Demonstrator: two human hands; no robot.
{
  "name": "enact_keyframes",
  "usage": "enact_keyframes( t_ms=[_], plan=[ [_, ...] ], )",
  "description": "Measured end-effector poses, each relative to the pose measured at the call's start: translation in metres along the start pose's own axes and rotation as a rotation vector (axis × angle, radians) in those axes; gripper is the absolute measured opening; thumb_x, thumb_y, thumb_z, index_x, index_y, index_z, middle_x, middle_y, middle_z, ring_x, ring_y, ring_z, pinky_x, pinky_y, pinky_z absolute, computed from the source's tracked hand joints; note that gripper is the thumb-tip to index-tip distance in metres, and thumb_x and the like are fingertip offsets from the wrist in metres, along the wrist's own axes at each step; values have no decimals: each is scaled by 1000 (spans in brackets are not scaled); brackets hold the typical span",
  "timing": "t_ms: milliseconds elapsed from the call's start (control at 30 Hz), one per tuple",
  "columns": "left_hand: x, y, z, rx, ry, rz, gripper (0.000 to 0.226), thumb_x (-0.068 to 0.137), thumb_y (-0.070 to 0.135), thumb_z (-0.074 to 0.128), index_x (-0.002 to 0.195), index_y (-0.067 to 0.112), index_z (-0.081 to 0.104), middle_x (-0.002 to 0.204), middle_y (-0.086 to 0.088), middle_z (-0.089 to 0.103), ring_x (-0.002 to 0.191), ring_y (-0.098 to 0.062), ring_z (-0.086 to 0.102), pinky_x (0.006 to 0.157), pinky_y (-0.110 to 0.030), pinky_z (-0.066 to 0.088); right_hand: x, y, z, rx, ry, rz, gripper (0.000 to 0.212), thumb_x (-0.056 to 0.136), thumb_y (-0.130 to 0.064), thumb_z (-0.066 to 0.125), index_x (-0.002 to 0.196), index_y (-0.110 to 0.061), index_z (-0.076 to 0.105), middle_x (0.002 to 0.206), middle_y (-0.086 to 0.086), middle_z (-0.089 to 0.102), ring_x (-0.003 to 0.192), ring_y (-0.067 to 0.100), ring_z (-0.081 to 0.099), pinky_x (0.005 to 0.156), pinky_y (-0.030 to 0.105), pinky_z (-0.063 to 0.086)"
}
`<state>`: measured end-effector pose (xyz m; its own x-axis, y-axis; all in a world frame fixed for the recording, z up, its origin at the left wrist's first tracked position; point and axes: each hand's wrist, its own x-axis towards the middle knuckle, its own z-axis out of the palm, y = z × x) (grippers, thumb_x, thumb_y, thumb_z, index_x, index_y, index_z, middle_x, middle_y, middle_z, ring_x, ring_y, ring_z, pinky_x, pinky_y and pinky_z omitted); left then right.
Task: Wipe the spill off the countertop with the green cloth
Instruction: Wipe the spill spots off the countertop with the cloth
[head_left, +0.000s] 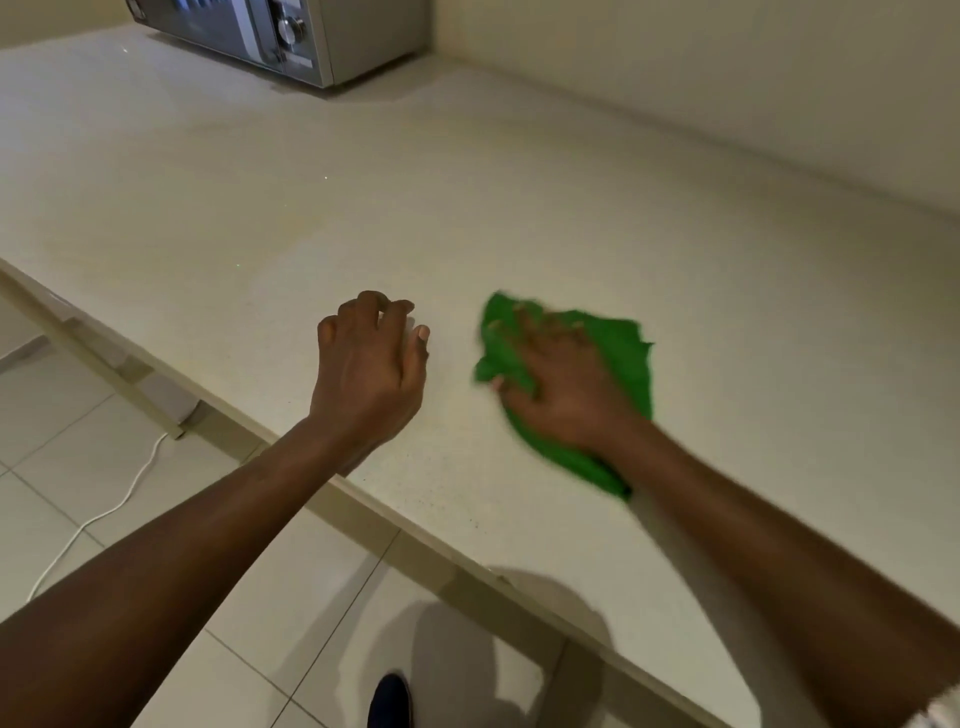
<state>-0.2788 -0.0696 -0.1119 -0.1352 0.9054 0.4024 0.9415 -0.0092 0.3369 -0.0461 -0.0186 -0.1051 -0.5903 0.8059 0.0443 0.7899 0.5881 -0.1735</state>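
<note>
While a white cable (98, 512) trails across the tiled floor (249, 613) at the far left, the pale countertop (519, 197) runs diagonally through the view, its front edge slanting from upper left down to lower right. A grey microwave (280, 36) sits at the back left of the counter, well apart from both hands. Left of centre, the left hand (366, 371) rests near the counter's front edge with its fingers (384, 312) curled loosely downward and its thumb out to the side; it grips nothing, and whether the fingertips touch the surface cannot be told. A strip of bare counter separates it from the green cloth (618, 353), which lies crumpled on the countertop just to the right. The right hand (558, 382) lies palm down on top of that cloth, fingers spread and pressing it flat against the surface, with green fabric showing beyond the fingertips, along the far side, and trailing back under the wrist. This hand is blurred. Fine dark specks (441, 499) dot the counter near the front edge between the two forearms. A dark shoe (389, 699) shows on the floor below.
</note>
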Motion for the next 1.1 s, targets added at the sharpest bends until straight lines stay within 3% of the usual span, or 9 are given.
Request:
enact_keyframes(
  t_ms=[133, 233, 300, 333, 433, 533, 767, 933, 1100],
  plan=[
    [1, -1, -4, -64, -34, -26, 46, 99, 38, 39, 128, 13, 63, 130, -13, 58, 121, -32, 53, 97, -44, 34, -73, -43, 8, 8, -79, -260, 70, 99, -60, 36, 161, -39, 11, 171, -6, -2, 158, 23, -5, 125, 45, -7],
    [2, -9, -16, -78, -54, 13, 44, 101, 39, 40, 132, 15, 62, 133, -12, 57, 125, -30, 51, 101, -45, 32, -86, 21, -14, 40, 5, -243, 63, 97, -49, 49, 156, -33, 35, 168, -2, 23, 156, 21, 18, 126, 44, 12],
    [3, -26, -27, -37, -36, 40, 44, 102, 39, 41, 132, 15, 61, 133, -13, 57, 126, -32, 51, 102, -47, 33, -82, 88, -29, -5, 111, -22, 51, 97, -52, 49, 143, -30, 55, 159, 5, 43, 148, 25, 38, 122, 44, 26],
    [2, -36, -32, -11, -19, 33, 45, 102, 40, 40, 132, 14, 62, 132, -15, 57, 125, -33, 51, 101, -48, 34, -77, 122, -36, -24, 102, 151, 59, 97, -63, 39, 143, -30, 55, 158, 9, 44, 146, 30, 41, 121, 45, 28],
    [-7, -62, -40, 60, 18, -24, 44, 100, 39, 43, 128, 12, 64, 128, -18, 59, 121, -38, 54, 97, -51, 37, -55, 186, -42, -37, 88, 590, 94, 88, -80, 14, 157, -18, 32, 160, 23, 33, 144, 44, 35, 119, 56, 26],
    [-18, -69, -33, 80, 16, -20, 38, 99, 35, 49, 124, 11, 65, 124, -17, 60, 117, -37, 55, 93, -49, 38, -19, 178, -40, -25, 95, 757, 82, 96, -67, 21, 161, -18, 13, 163, 23, 23, 148, 43, 25, 121, 58, 17],
    [-19, -71, -28, 9, 58, -21, 40, 99, 36, 51, 131, 13, 60, 126, -12, 58, 120, -32, 54, 94, -46, 36, 87, 53, -18, -109, 51, 450, 72, 99, -59, 23, 159, -18, 21, 162, 19, 29, 144, 38, 33, 116, 53, 29],
    [-18, -73, -27, -26, 63, -33, 43, 99, 38, 51, 136, 16, 56, 130, -9, 56, 124, -29, 52, 97, -46, 36, 134, -62, 8, -74, -15, 164, 75, 99, -64, 23, 162, -24, 14, 169, 14, 13, 153, 39, 15, 122, 57, 10],
    [-19, -69, -30, -101, 114, -40, 52, 98, 43, 40, 138, 13, 54, 133, -9, 55, 126, -28, 50, 100, -42, 33, 131, -131, 30, -44, -74, 27, 76, 97, -67, 30, 162, -32, 12, 171, 7, 4, 156, 39, 2, 123, 62, 1]
  ],
)
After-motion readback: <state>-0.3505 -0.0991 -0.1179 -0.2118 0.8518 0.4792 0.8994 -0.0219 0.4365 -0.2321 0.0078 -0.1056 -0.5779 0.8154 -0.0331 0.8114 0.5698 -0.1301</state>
